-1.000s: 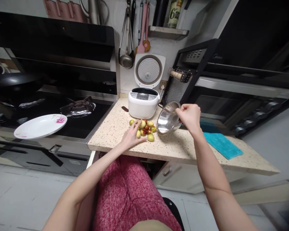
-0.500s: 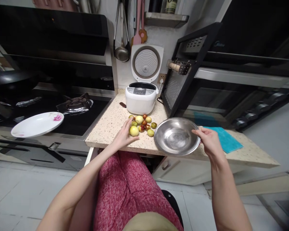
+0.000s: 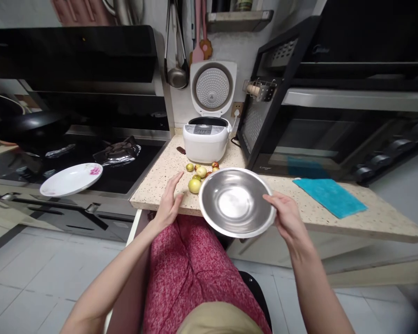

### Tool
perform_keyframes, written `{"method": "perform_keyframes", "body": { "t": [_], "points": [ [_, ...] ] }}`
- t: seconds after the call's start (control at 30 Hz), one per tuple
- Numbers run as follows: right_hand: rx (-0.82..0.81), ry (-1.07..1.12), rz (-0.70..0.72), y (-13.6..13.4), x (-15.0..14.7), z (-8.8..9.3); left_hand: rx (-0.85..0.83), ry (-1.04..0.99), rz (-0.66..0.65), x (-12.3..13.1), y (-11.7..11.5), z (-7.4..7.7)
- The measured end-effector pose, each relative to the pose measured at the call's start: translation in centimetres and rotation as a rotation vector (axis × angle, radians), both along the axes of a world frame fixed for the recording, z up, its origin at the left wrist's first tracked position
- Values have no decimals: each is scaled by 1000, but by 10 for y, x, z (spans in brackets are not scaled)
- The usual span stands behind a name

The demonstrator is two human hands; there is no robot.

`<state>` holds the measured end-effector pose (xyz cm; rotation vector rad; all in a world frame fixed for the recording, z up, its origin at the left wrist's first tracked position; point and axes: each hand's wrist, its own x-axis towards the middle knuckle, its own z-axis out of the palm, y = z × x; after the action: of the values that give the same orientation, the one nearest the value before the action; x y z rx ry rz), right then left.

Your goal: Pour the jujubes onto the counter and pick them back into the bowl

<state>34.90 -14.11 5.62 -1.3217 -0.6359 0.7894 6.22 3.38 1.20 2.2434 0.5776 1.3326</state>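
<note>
My right hand [image 3: 286, 217] grips the right rim of a stainless steel bowl [image 3: 235, 202], which is tilted toward me over the counter's front edge and has nothing in it. Several green and reddish-brown jujubes [image 3: 194, 186] lie loose on the speckled counter [image 3: 153, 188], and the bowl hides some of them. To the left of the fruit, my left hand [image 3: 169, 202] hovers with its fingers stretched out, holding nothing and apart from the jujubes.
Behind the fruit stands a white rice cooker [image 3: 207, 144] with its lid up. A floral white plate [image 3: 71, 180] juts over the stove edge at left. A turquoise cloth [image 3: 330, 197] lies on the right, before a black oven [image 3: 320, 139].
The bowl has moved left and nearer to me, and now covers part of the jujubes. My left hand has drawn back left from beside the fruit.
</note>
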Motion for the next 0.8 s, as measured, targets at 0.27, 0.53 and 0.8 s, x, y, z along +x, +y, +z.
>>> {"method": "perform_keyframes", "body": {
  "t": [0.27,0.53,0.8],
  "points": [
    [93,50,477,78,-88,-7,233,-366,212,-42,-36,-5],
    [120,-44,729,144,-124,-11,773,69,282,-70,-37,-10],
    [42,-159,878,148,-106,-10,850,320,230,-59,-43,-4]
  ]
}}
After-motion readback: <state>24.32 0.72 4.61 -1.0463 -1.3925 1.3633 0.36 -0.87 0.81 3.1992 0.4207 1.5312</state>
